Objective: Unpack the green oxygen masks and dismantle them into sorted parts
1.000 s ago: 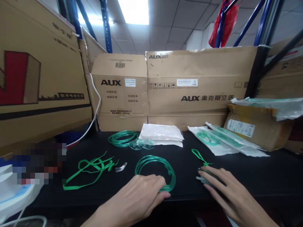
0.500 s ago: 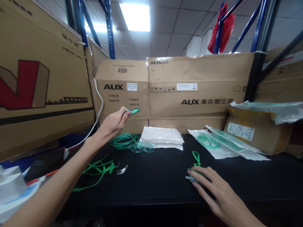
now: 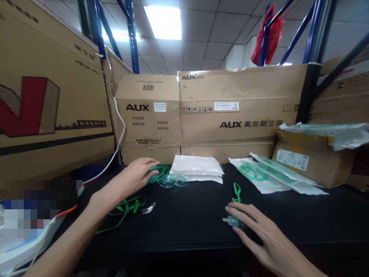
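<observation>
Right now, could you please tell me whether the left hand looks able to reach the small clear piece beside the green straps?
Probably yes: the left hand is close by, at the green tubing, and nothing covers the small clear piece.

Left hand [image 3: 135, 175] noted with fingertips at a coil of green tubing [image 3: 162, 170], hold not determinable, beside clear discs [image 3: 173, 180] and white packets [image 3: 197, 165]. Right hand [image 3: 255, 223] covers a translucent green fitting [image 3: 232, 221], a green strap loop [image 3: 236, 191] standing just beyond. Green straps [image 3: 127, 211] and a clear bent piece [image 3: 149, 208] lie on the black surface [image 3: 184, 231], nearer the wearer than the coil.
</observation>
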### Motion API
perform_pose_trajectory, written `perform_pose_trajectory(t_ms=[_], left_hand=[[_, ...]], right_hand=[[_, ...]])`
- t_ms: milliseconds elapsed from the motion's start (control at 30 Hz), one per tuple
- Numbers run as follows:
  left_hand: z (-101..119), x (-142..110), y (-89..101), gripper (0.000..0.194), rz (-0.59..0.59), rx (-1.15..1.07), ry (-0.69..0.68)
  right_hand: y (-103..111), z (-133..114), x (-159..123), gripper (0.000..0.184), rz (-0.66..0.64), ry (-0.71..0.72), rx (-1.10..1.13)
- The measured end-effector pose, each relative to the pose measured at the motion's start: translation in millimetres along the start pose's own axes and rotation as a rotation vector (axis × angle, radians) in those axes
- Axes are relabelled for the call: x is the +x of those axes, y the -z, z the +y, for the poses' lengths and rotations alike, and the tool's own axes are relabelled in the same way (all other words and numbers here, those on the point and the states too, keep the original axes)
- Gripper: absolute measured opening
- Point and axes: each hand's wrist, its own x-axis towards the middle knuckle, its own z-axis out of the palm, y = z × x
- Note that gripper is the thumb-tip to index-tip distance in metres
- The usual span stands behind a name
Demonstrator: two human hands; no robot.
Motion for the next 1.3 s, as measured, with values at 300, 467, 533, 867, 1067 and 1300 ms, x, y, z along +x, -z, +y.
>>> perform_pose_trajectory(t_ms=[300,467,533,867,1067,1300], left_hand=[[161,-62,-59.4,0.067,-0.001,-0.401,-0.286],[168,-68,-73.4,0.053,0.015,-0.403,-0.254],[168,-65,-69.5,0.040,0.032,-0.429,-0.223],[169,-65,-71.3,0.048,0.100,-0.542,-0.120],[171,-67,-67.4,0.044,0.081,-0.585,-0.137],[172,-64,-63.6,0.018,-0.010,-0.557,-0.112]], right_hand=[[10,-26,25,0.045,-0.088,0.085,0.203],[9,-26,22,0.046,-0.083,0.021,0.208],[6,-26,21,0.046,-0.101,-0.004,0.212],[7,-25,21,0.039,-0.083,-0.200,0.381],[8,-25,22,0.036,-0.054,-0.197,0.424],[5,-21,23,0.034,-0.047,-0.244,0.464]])
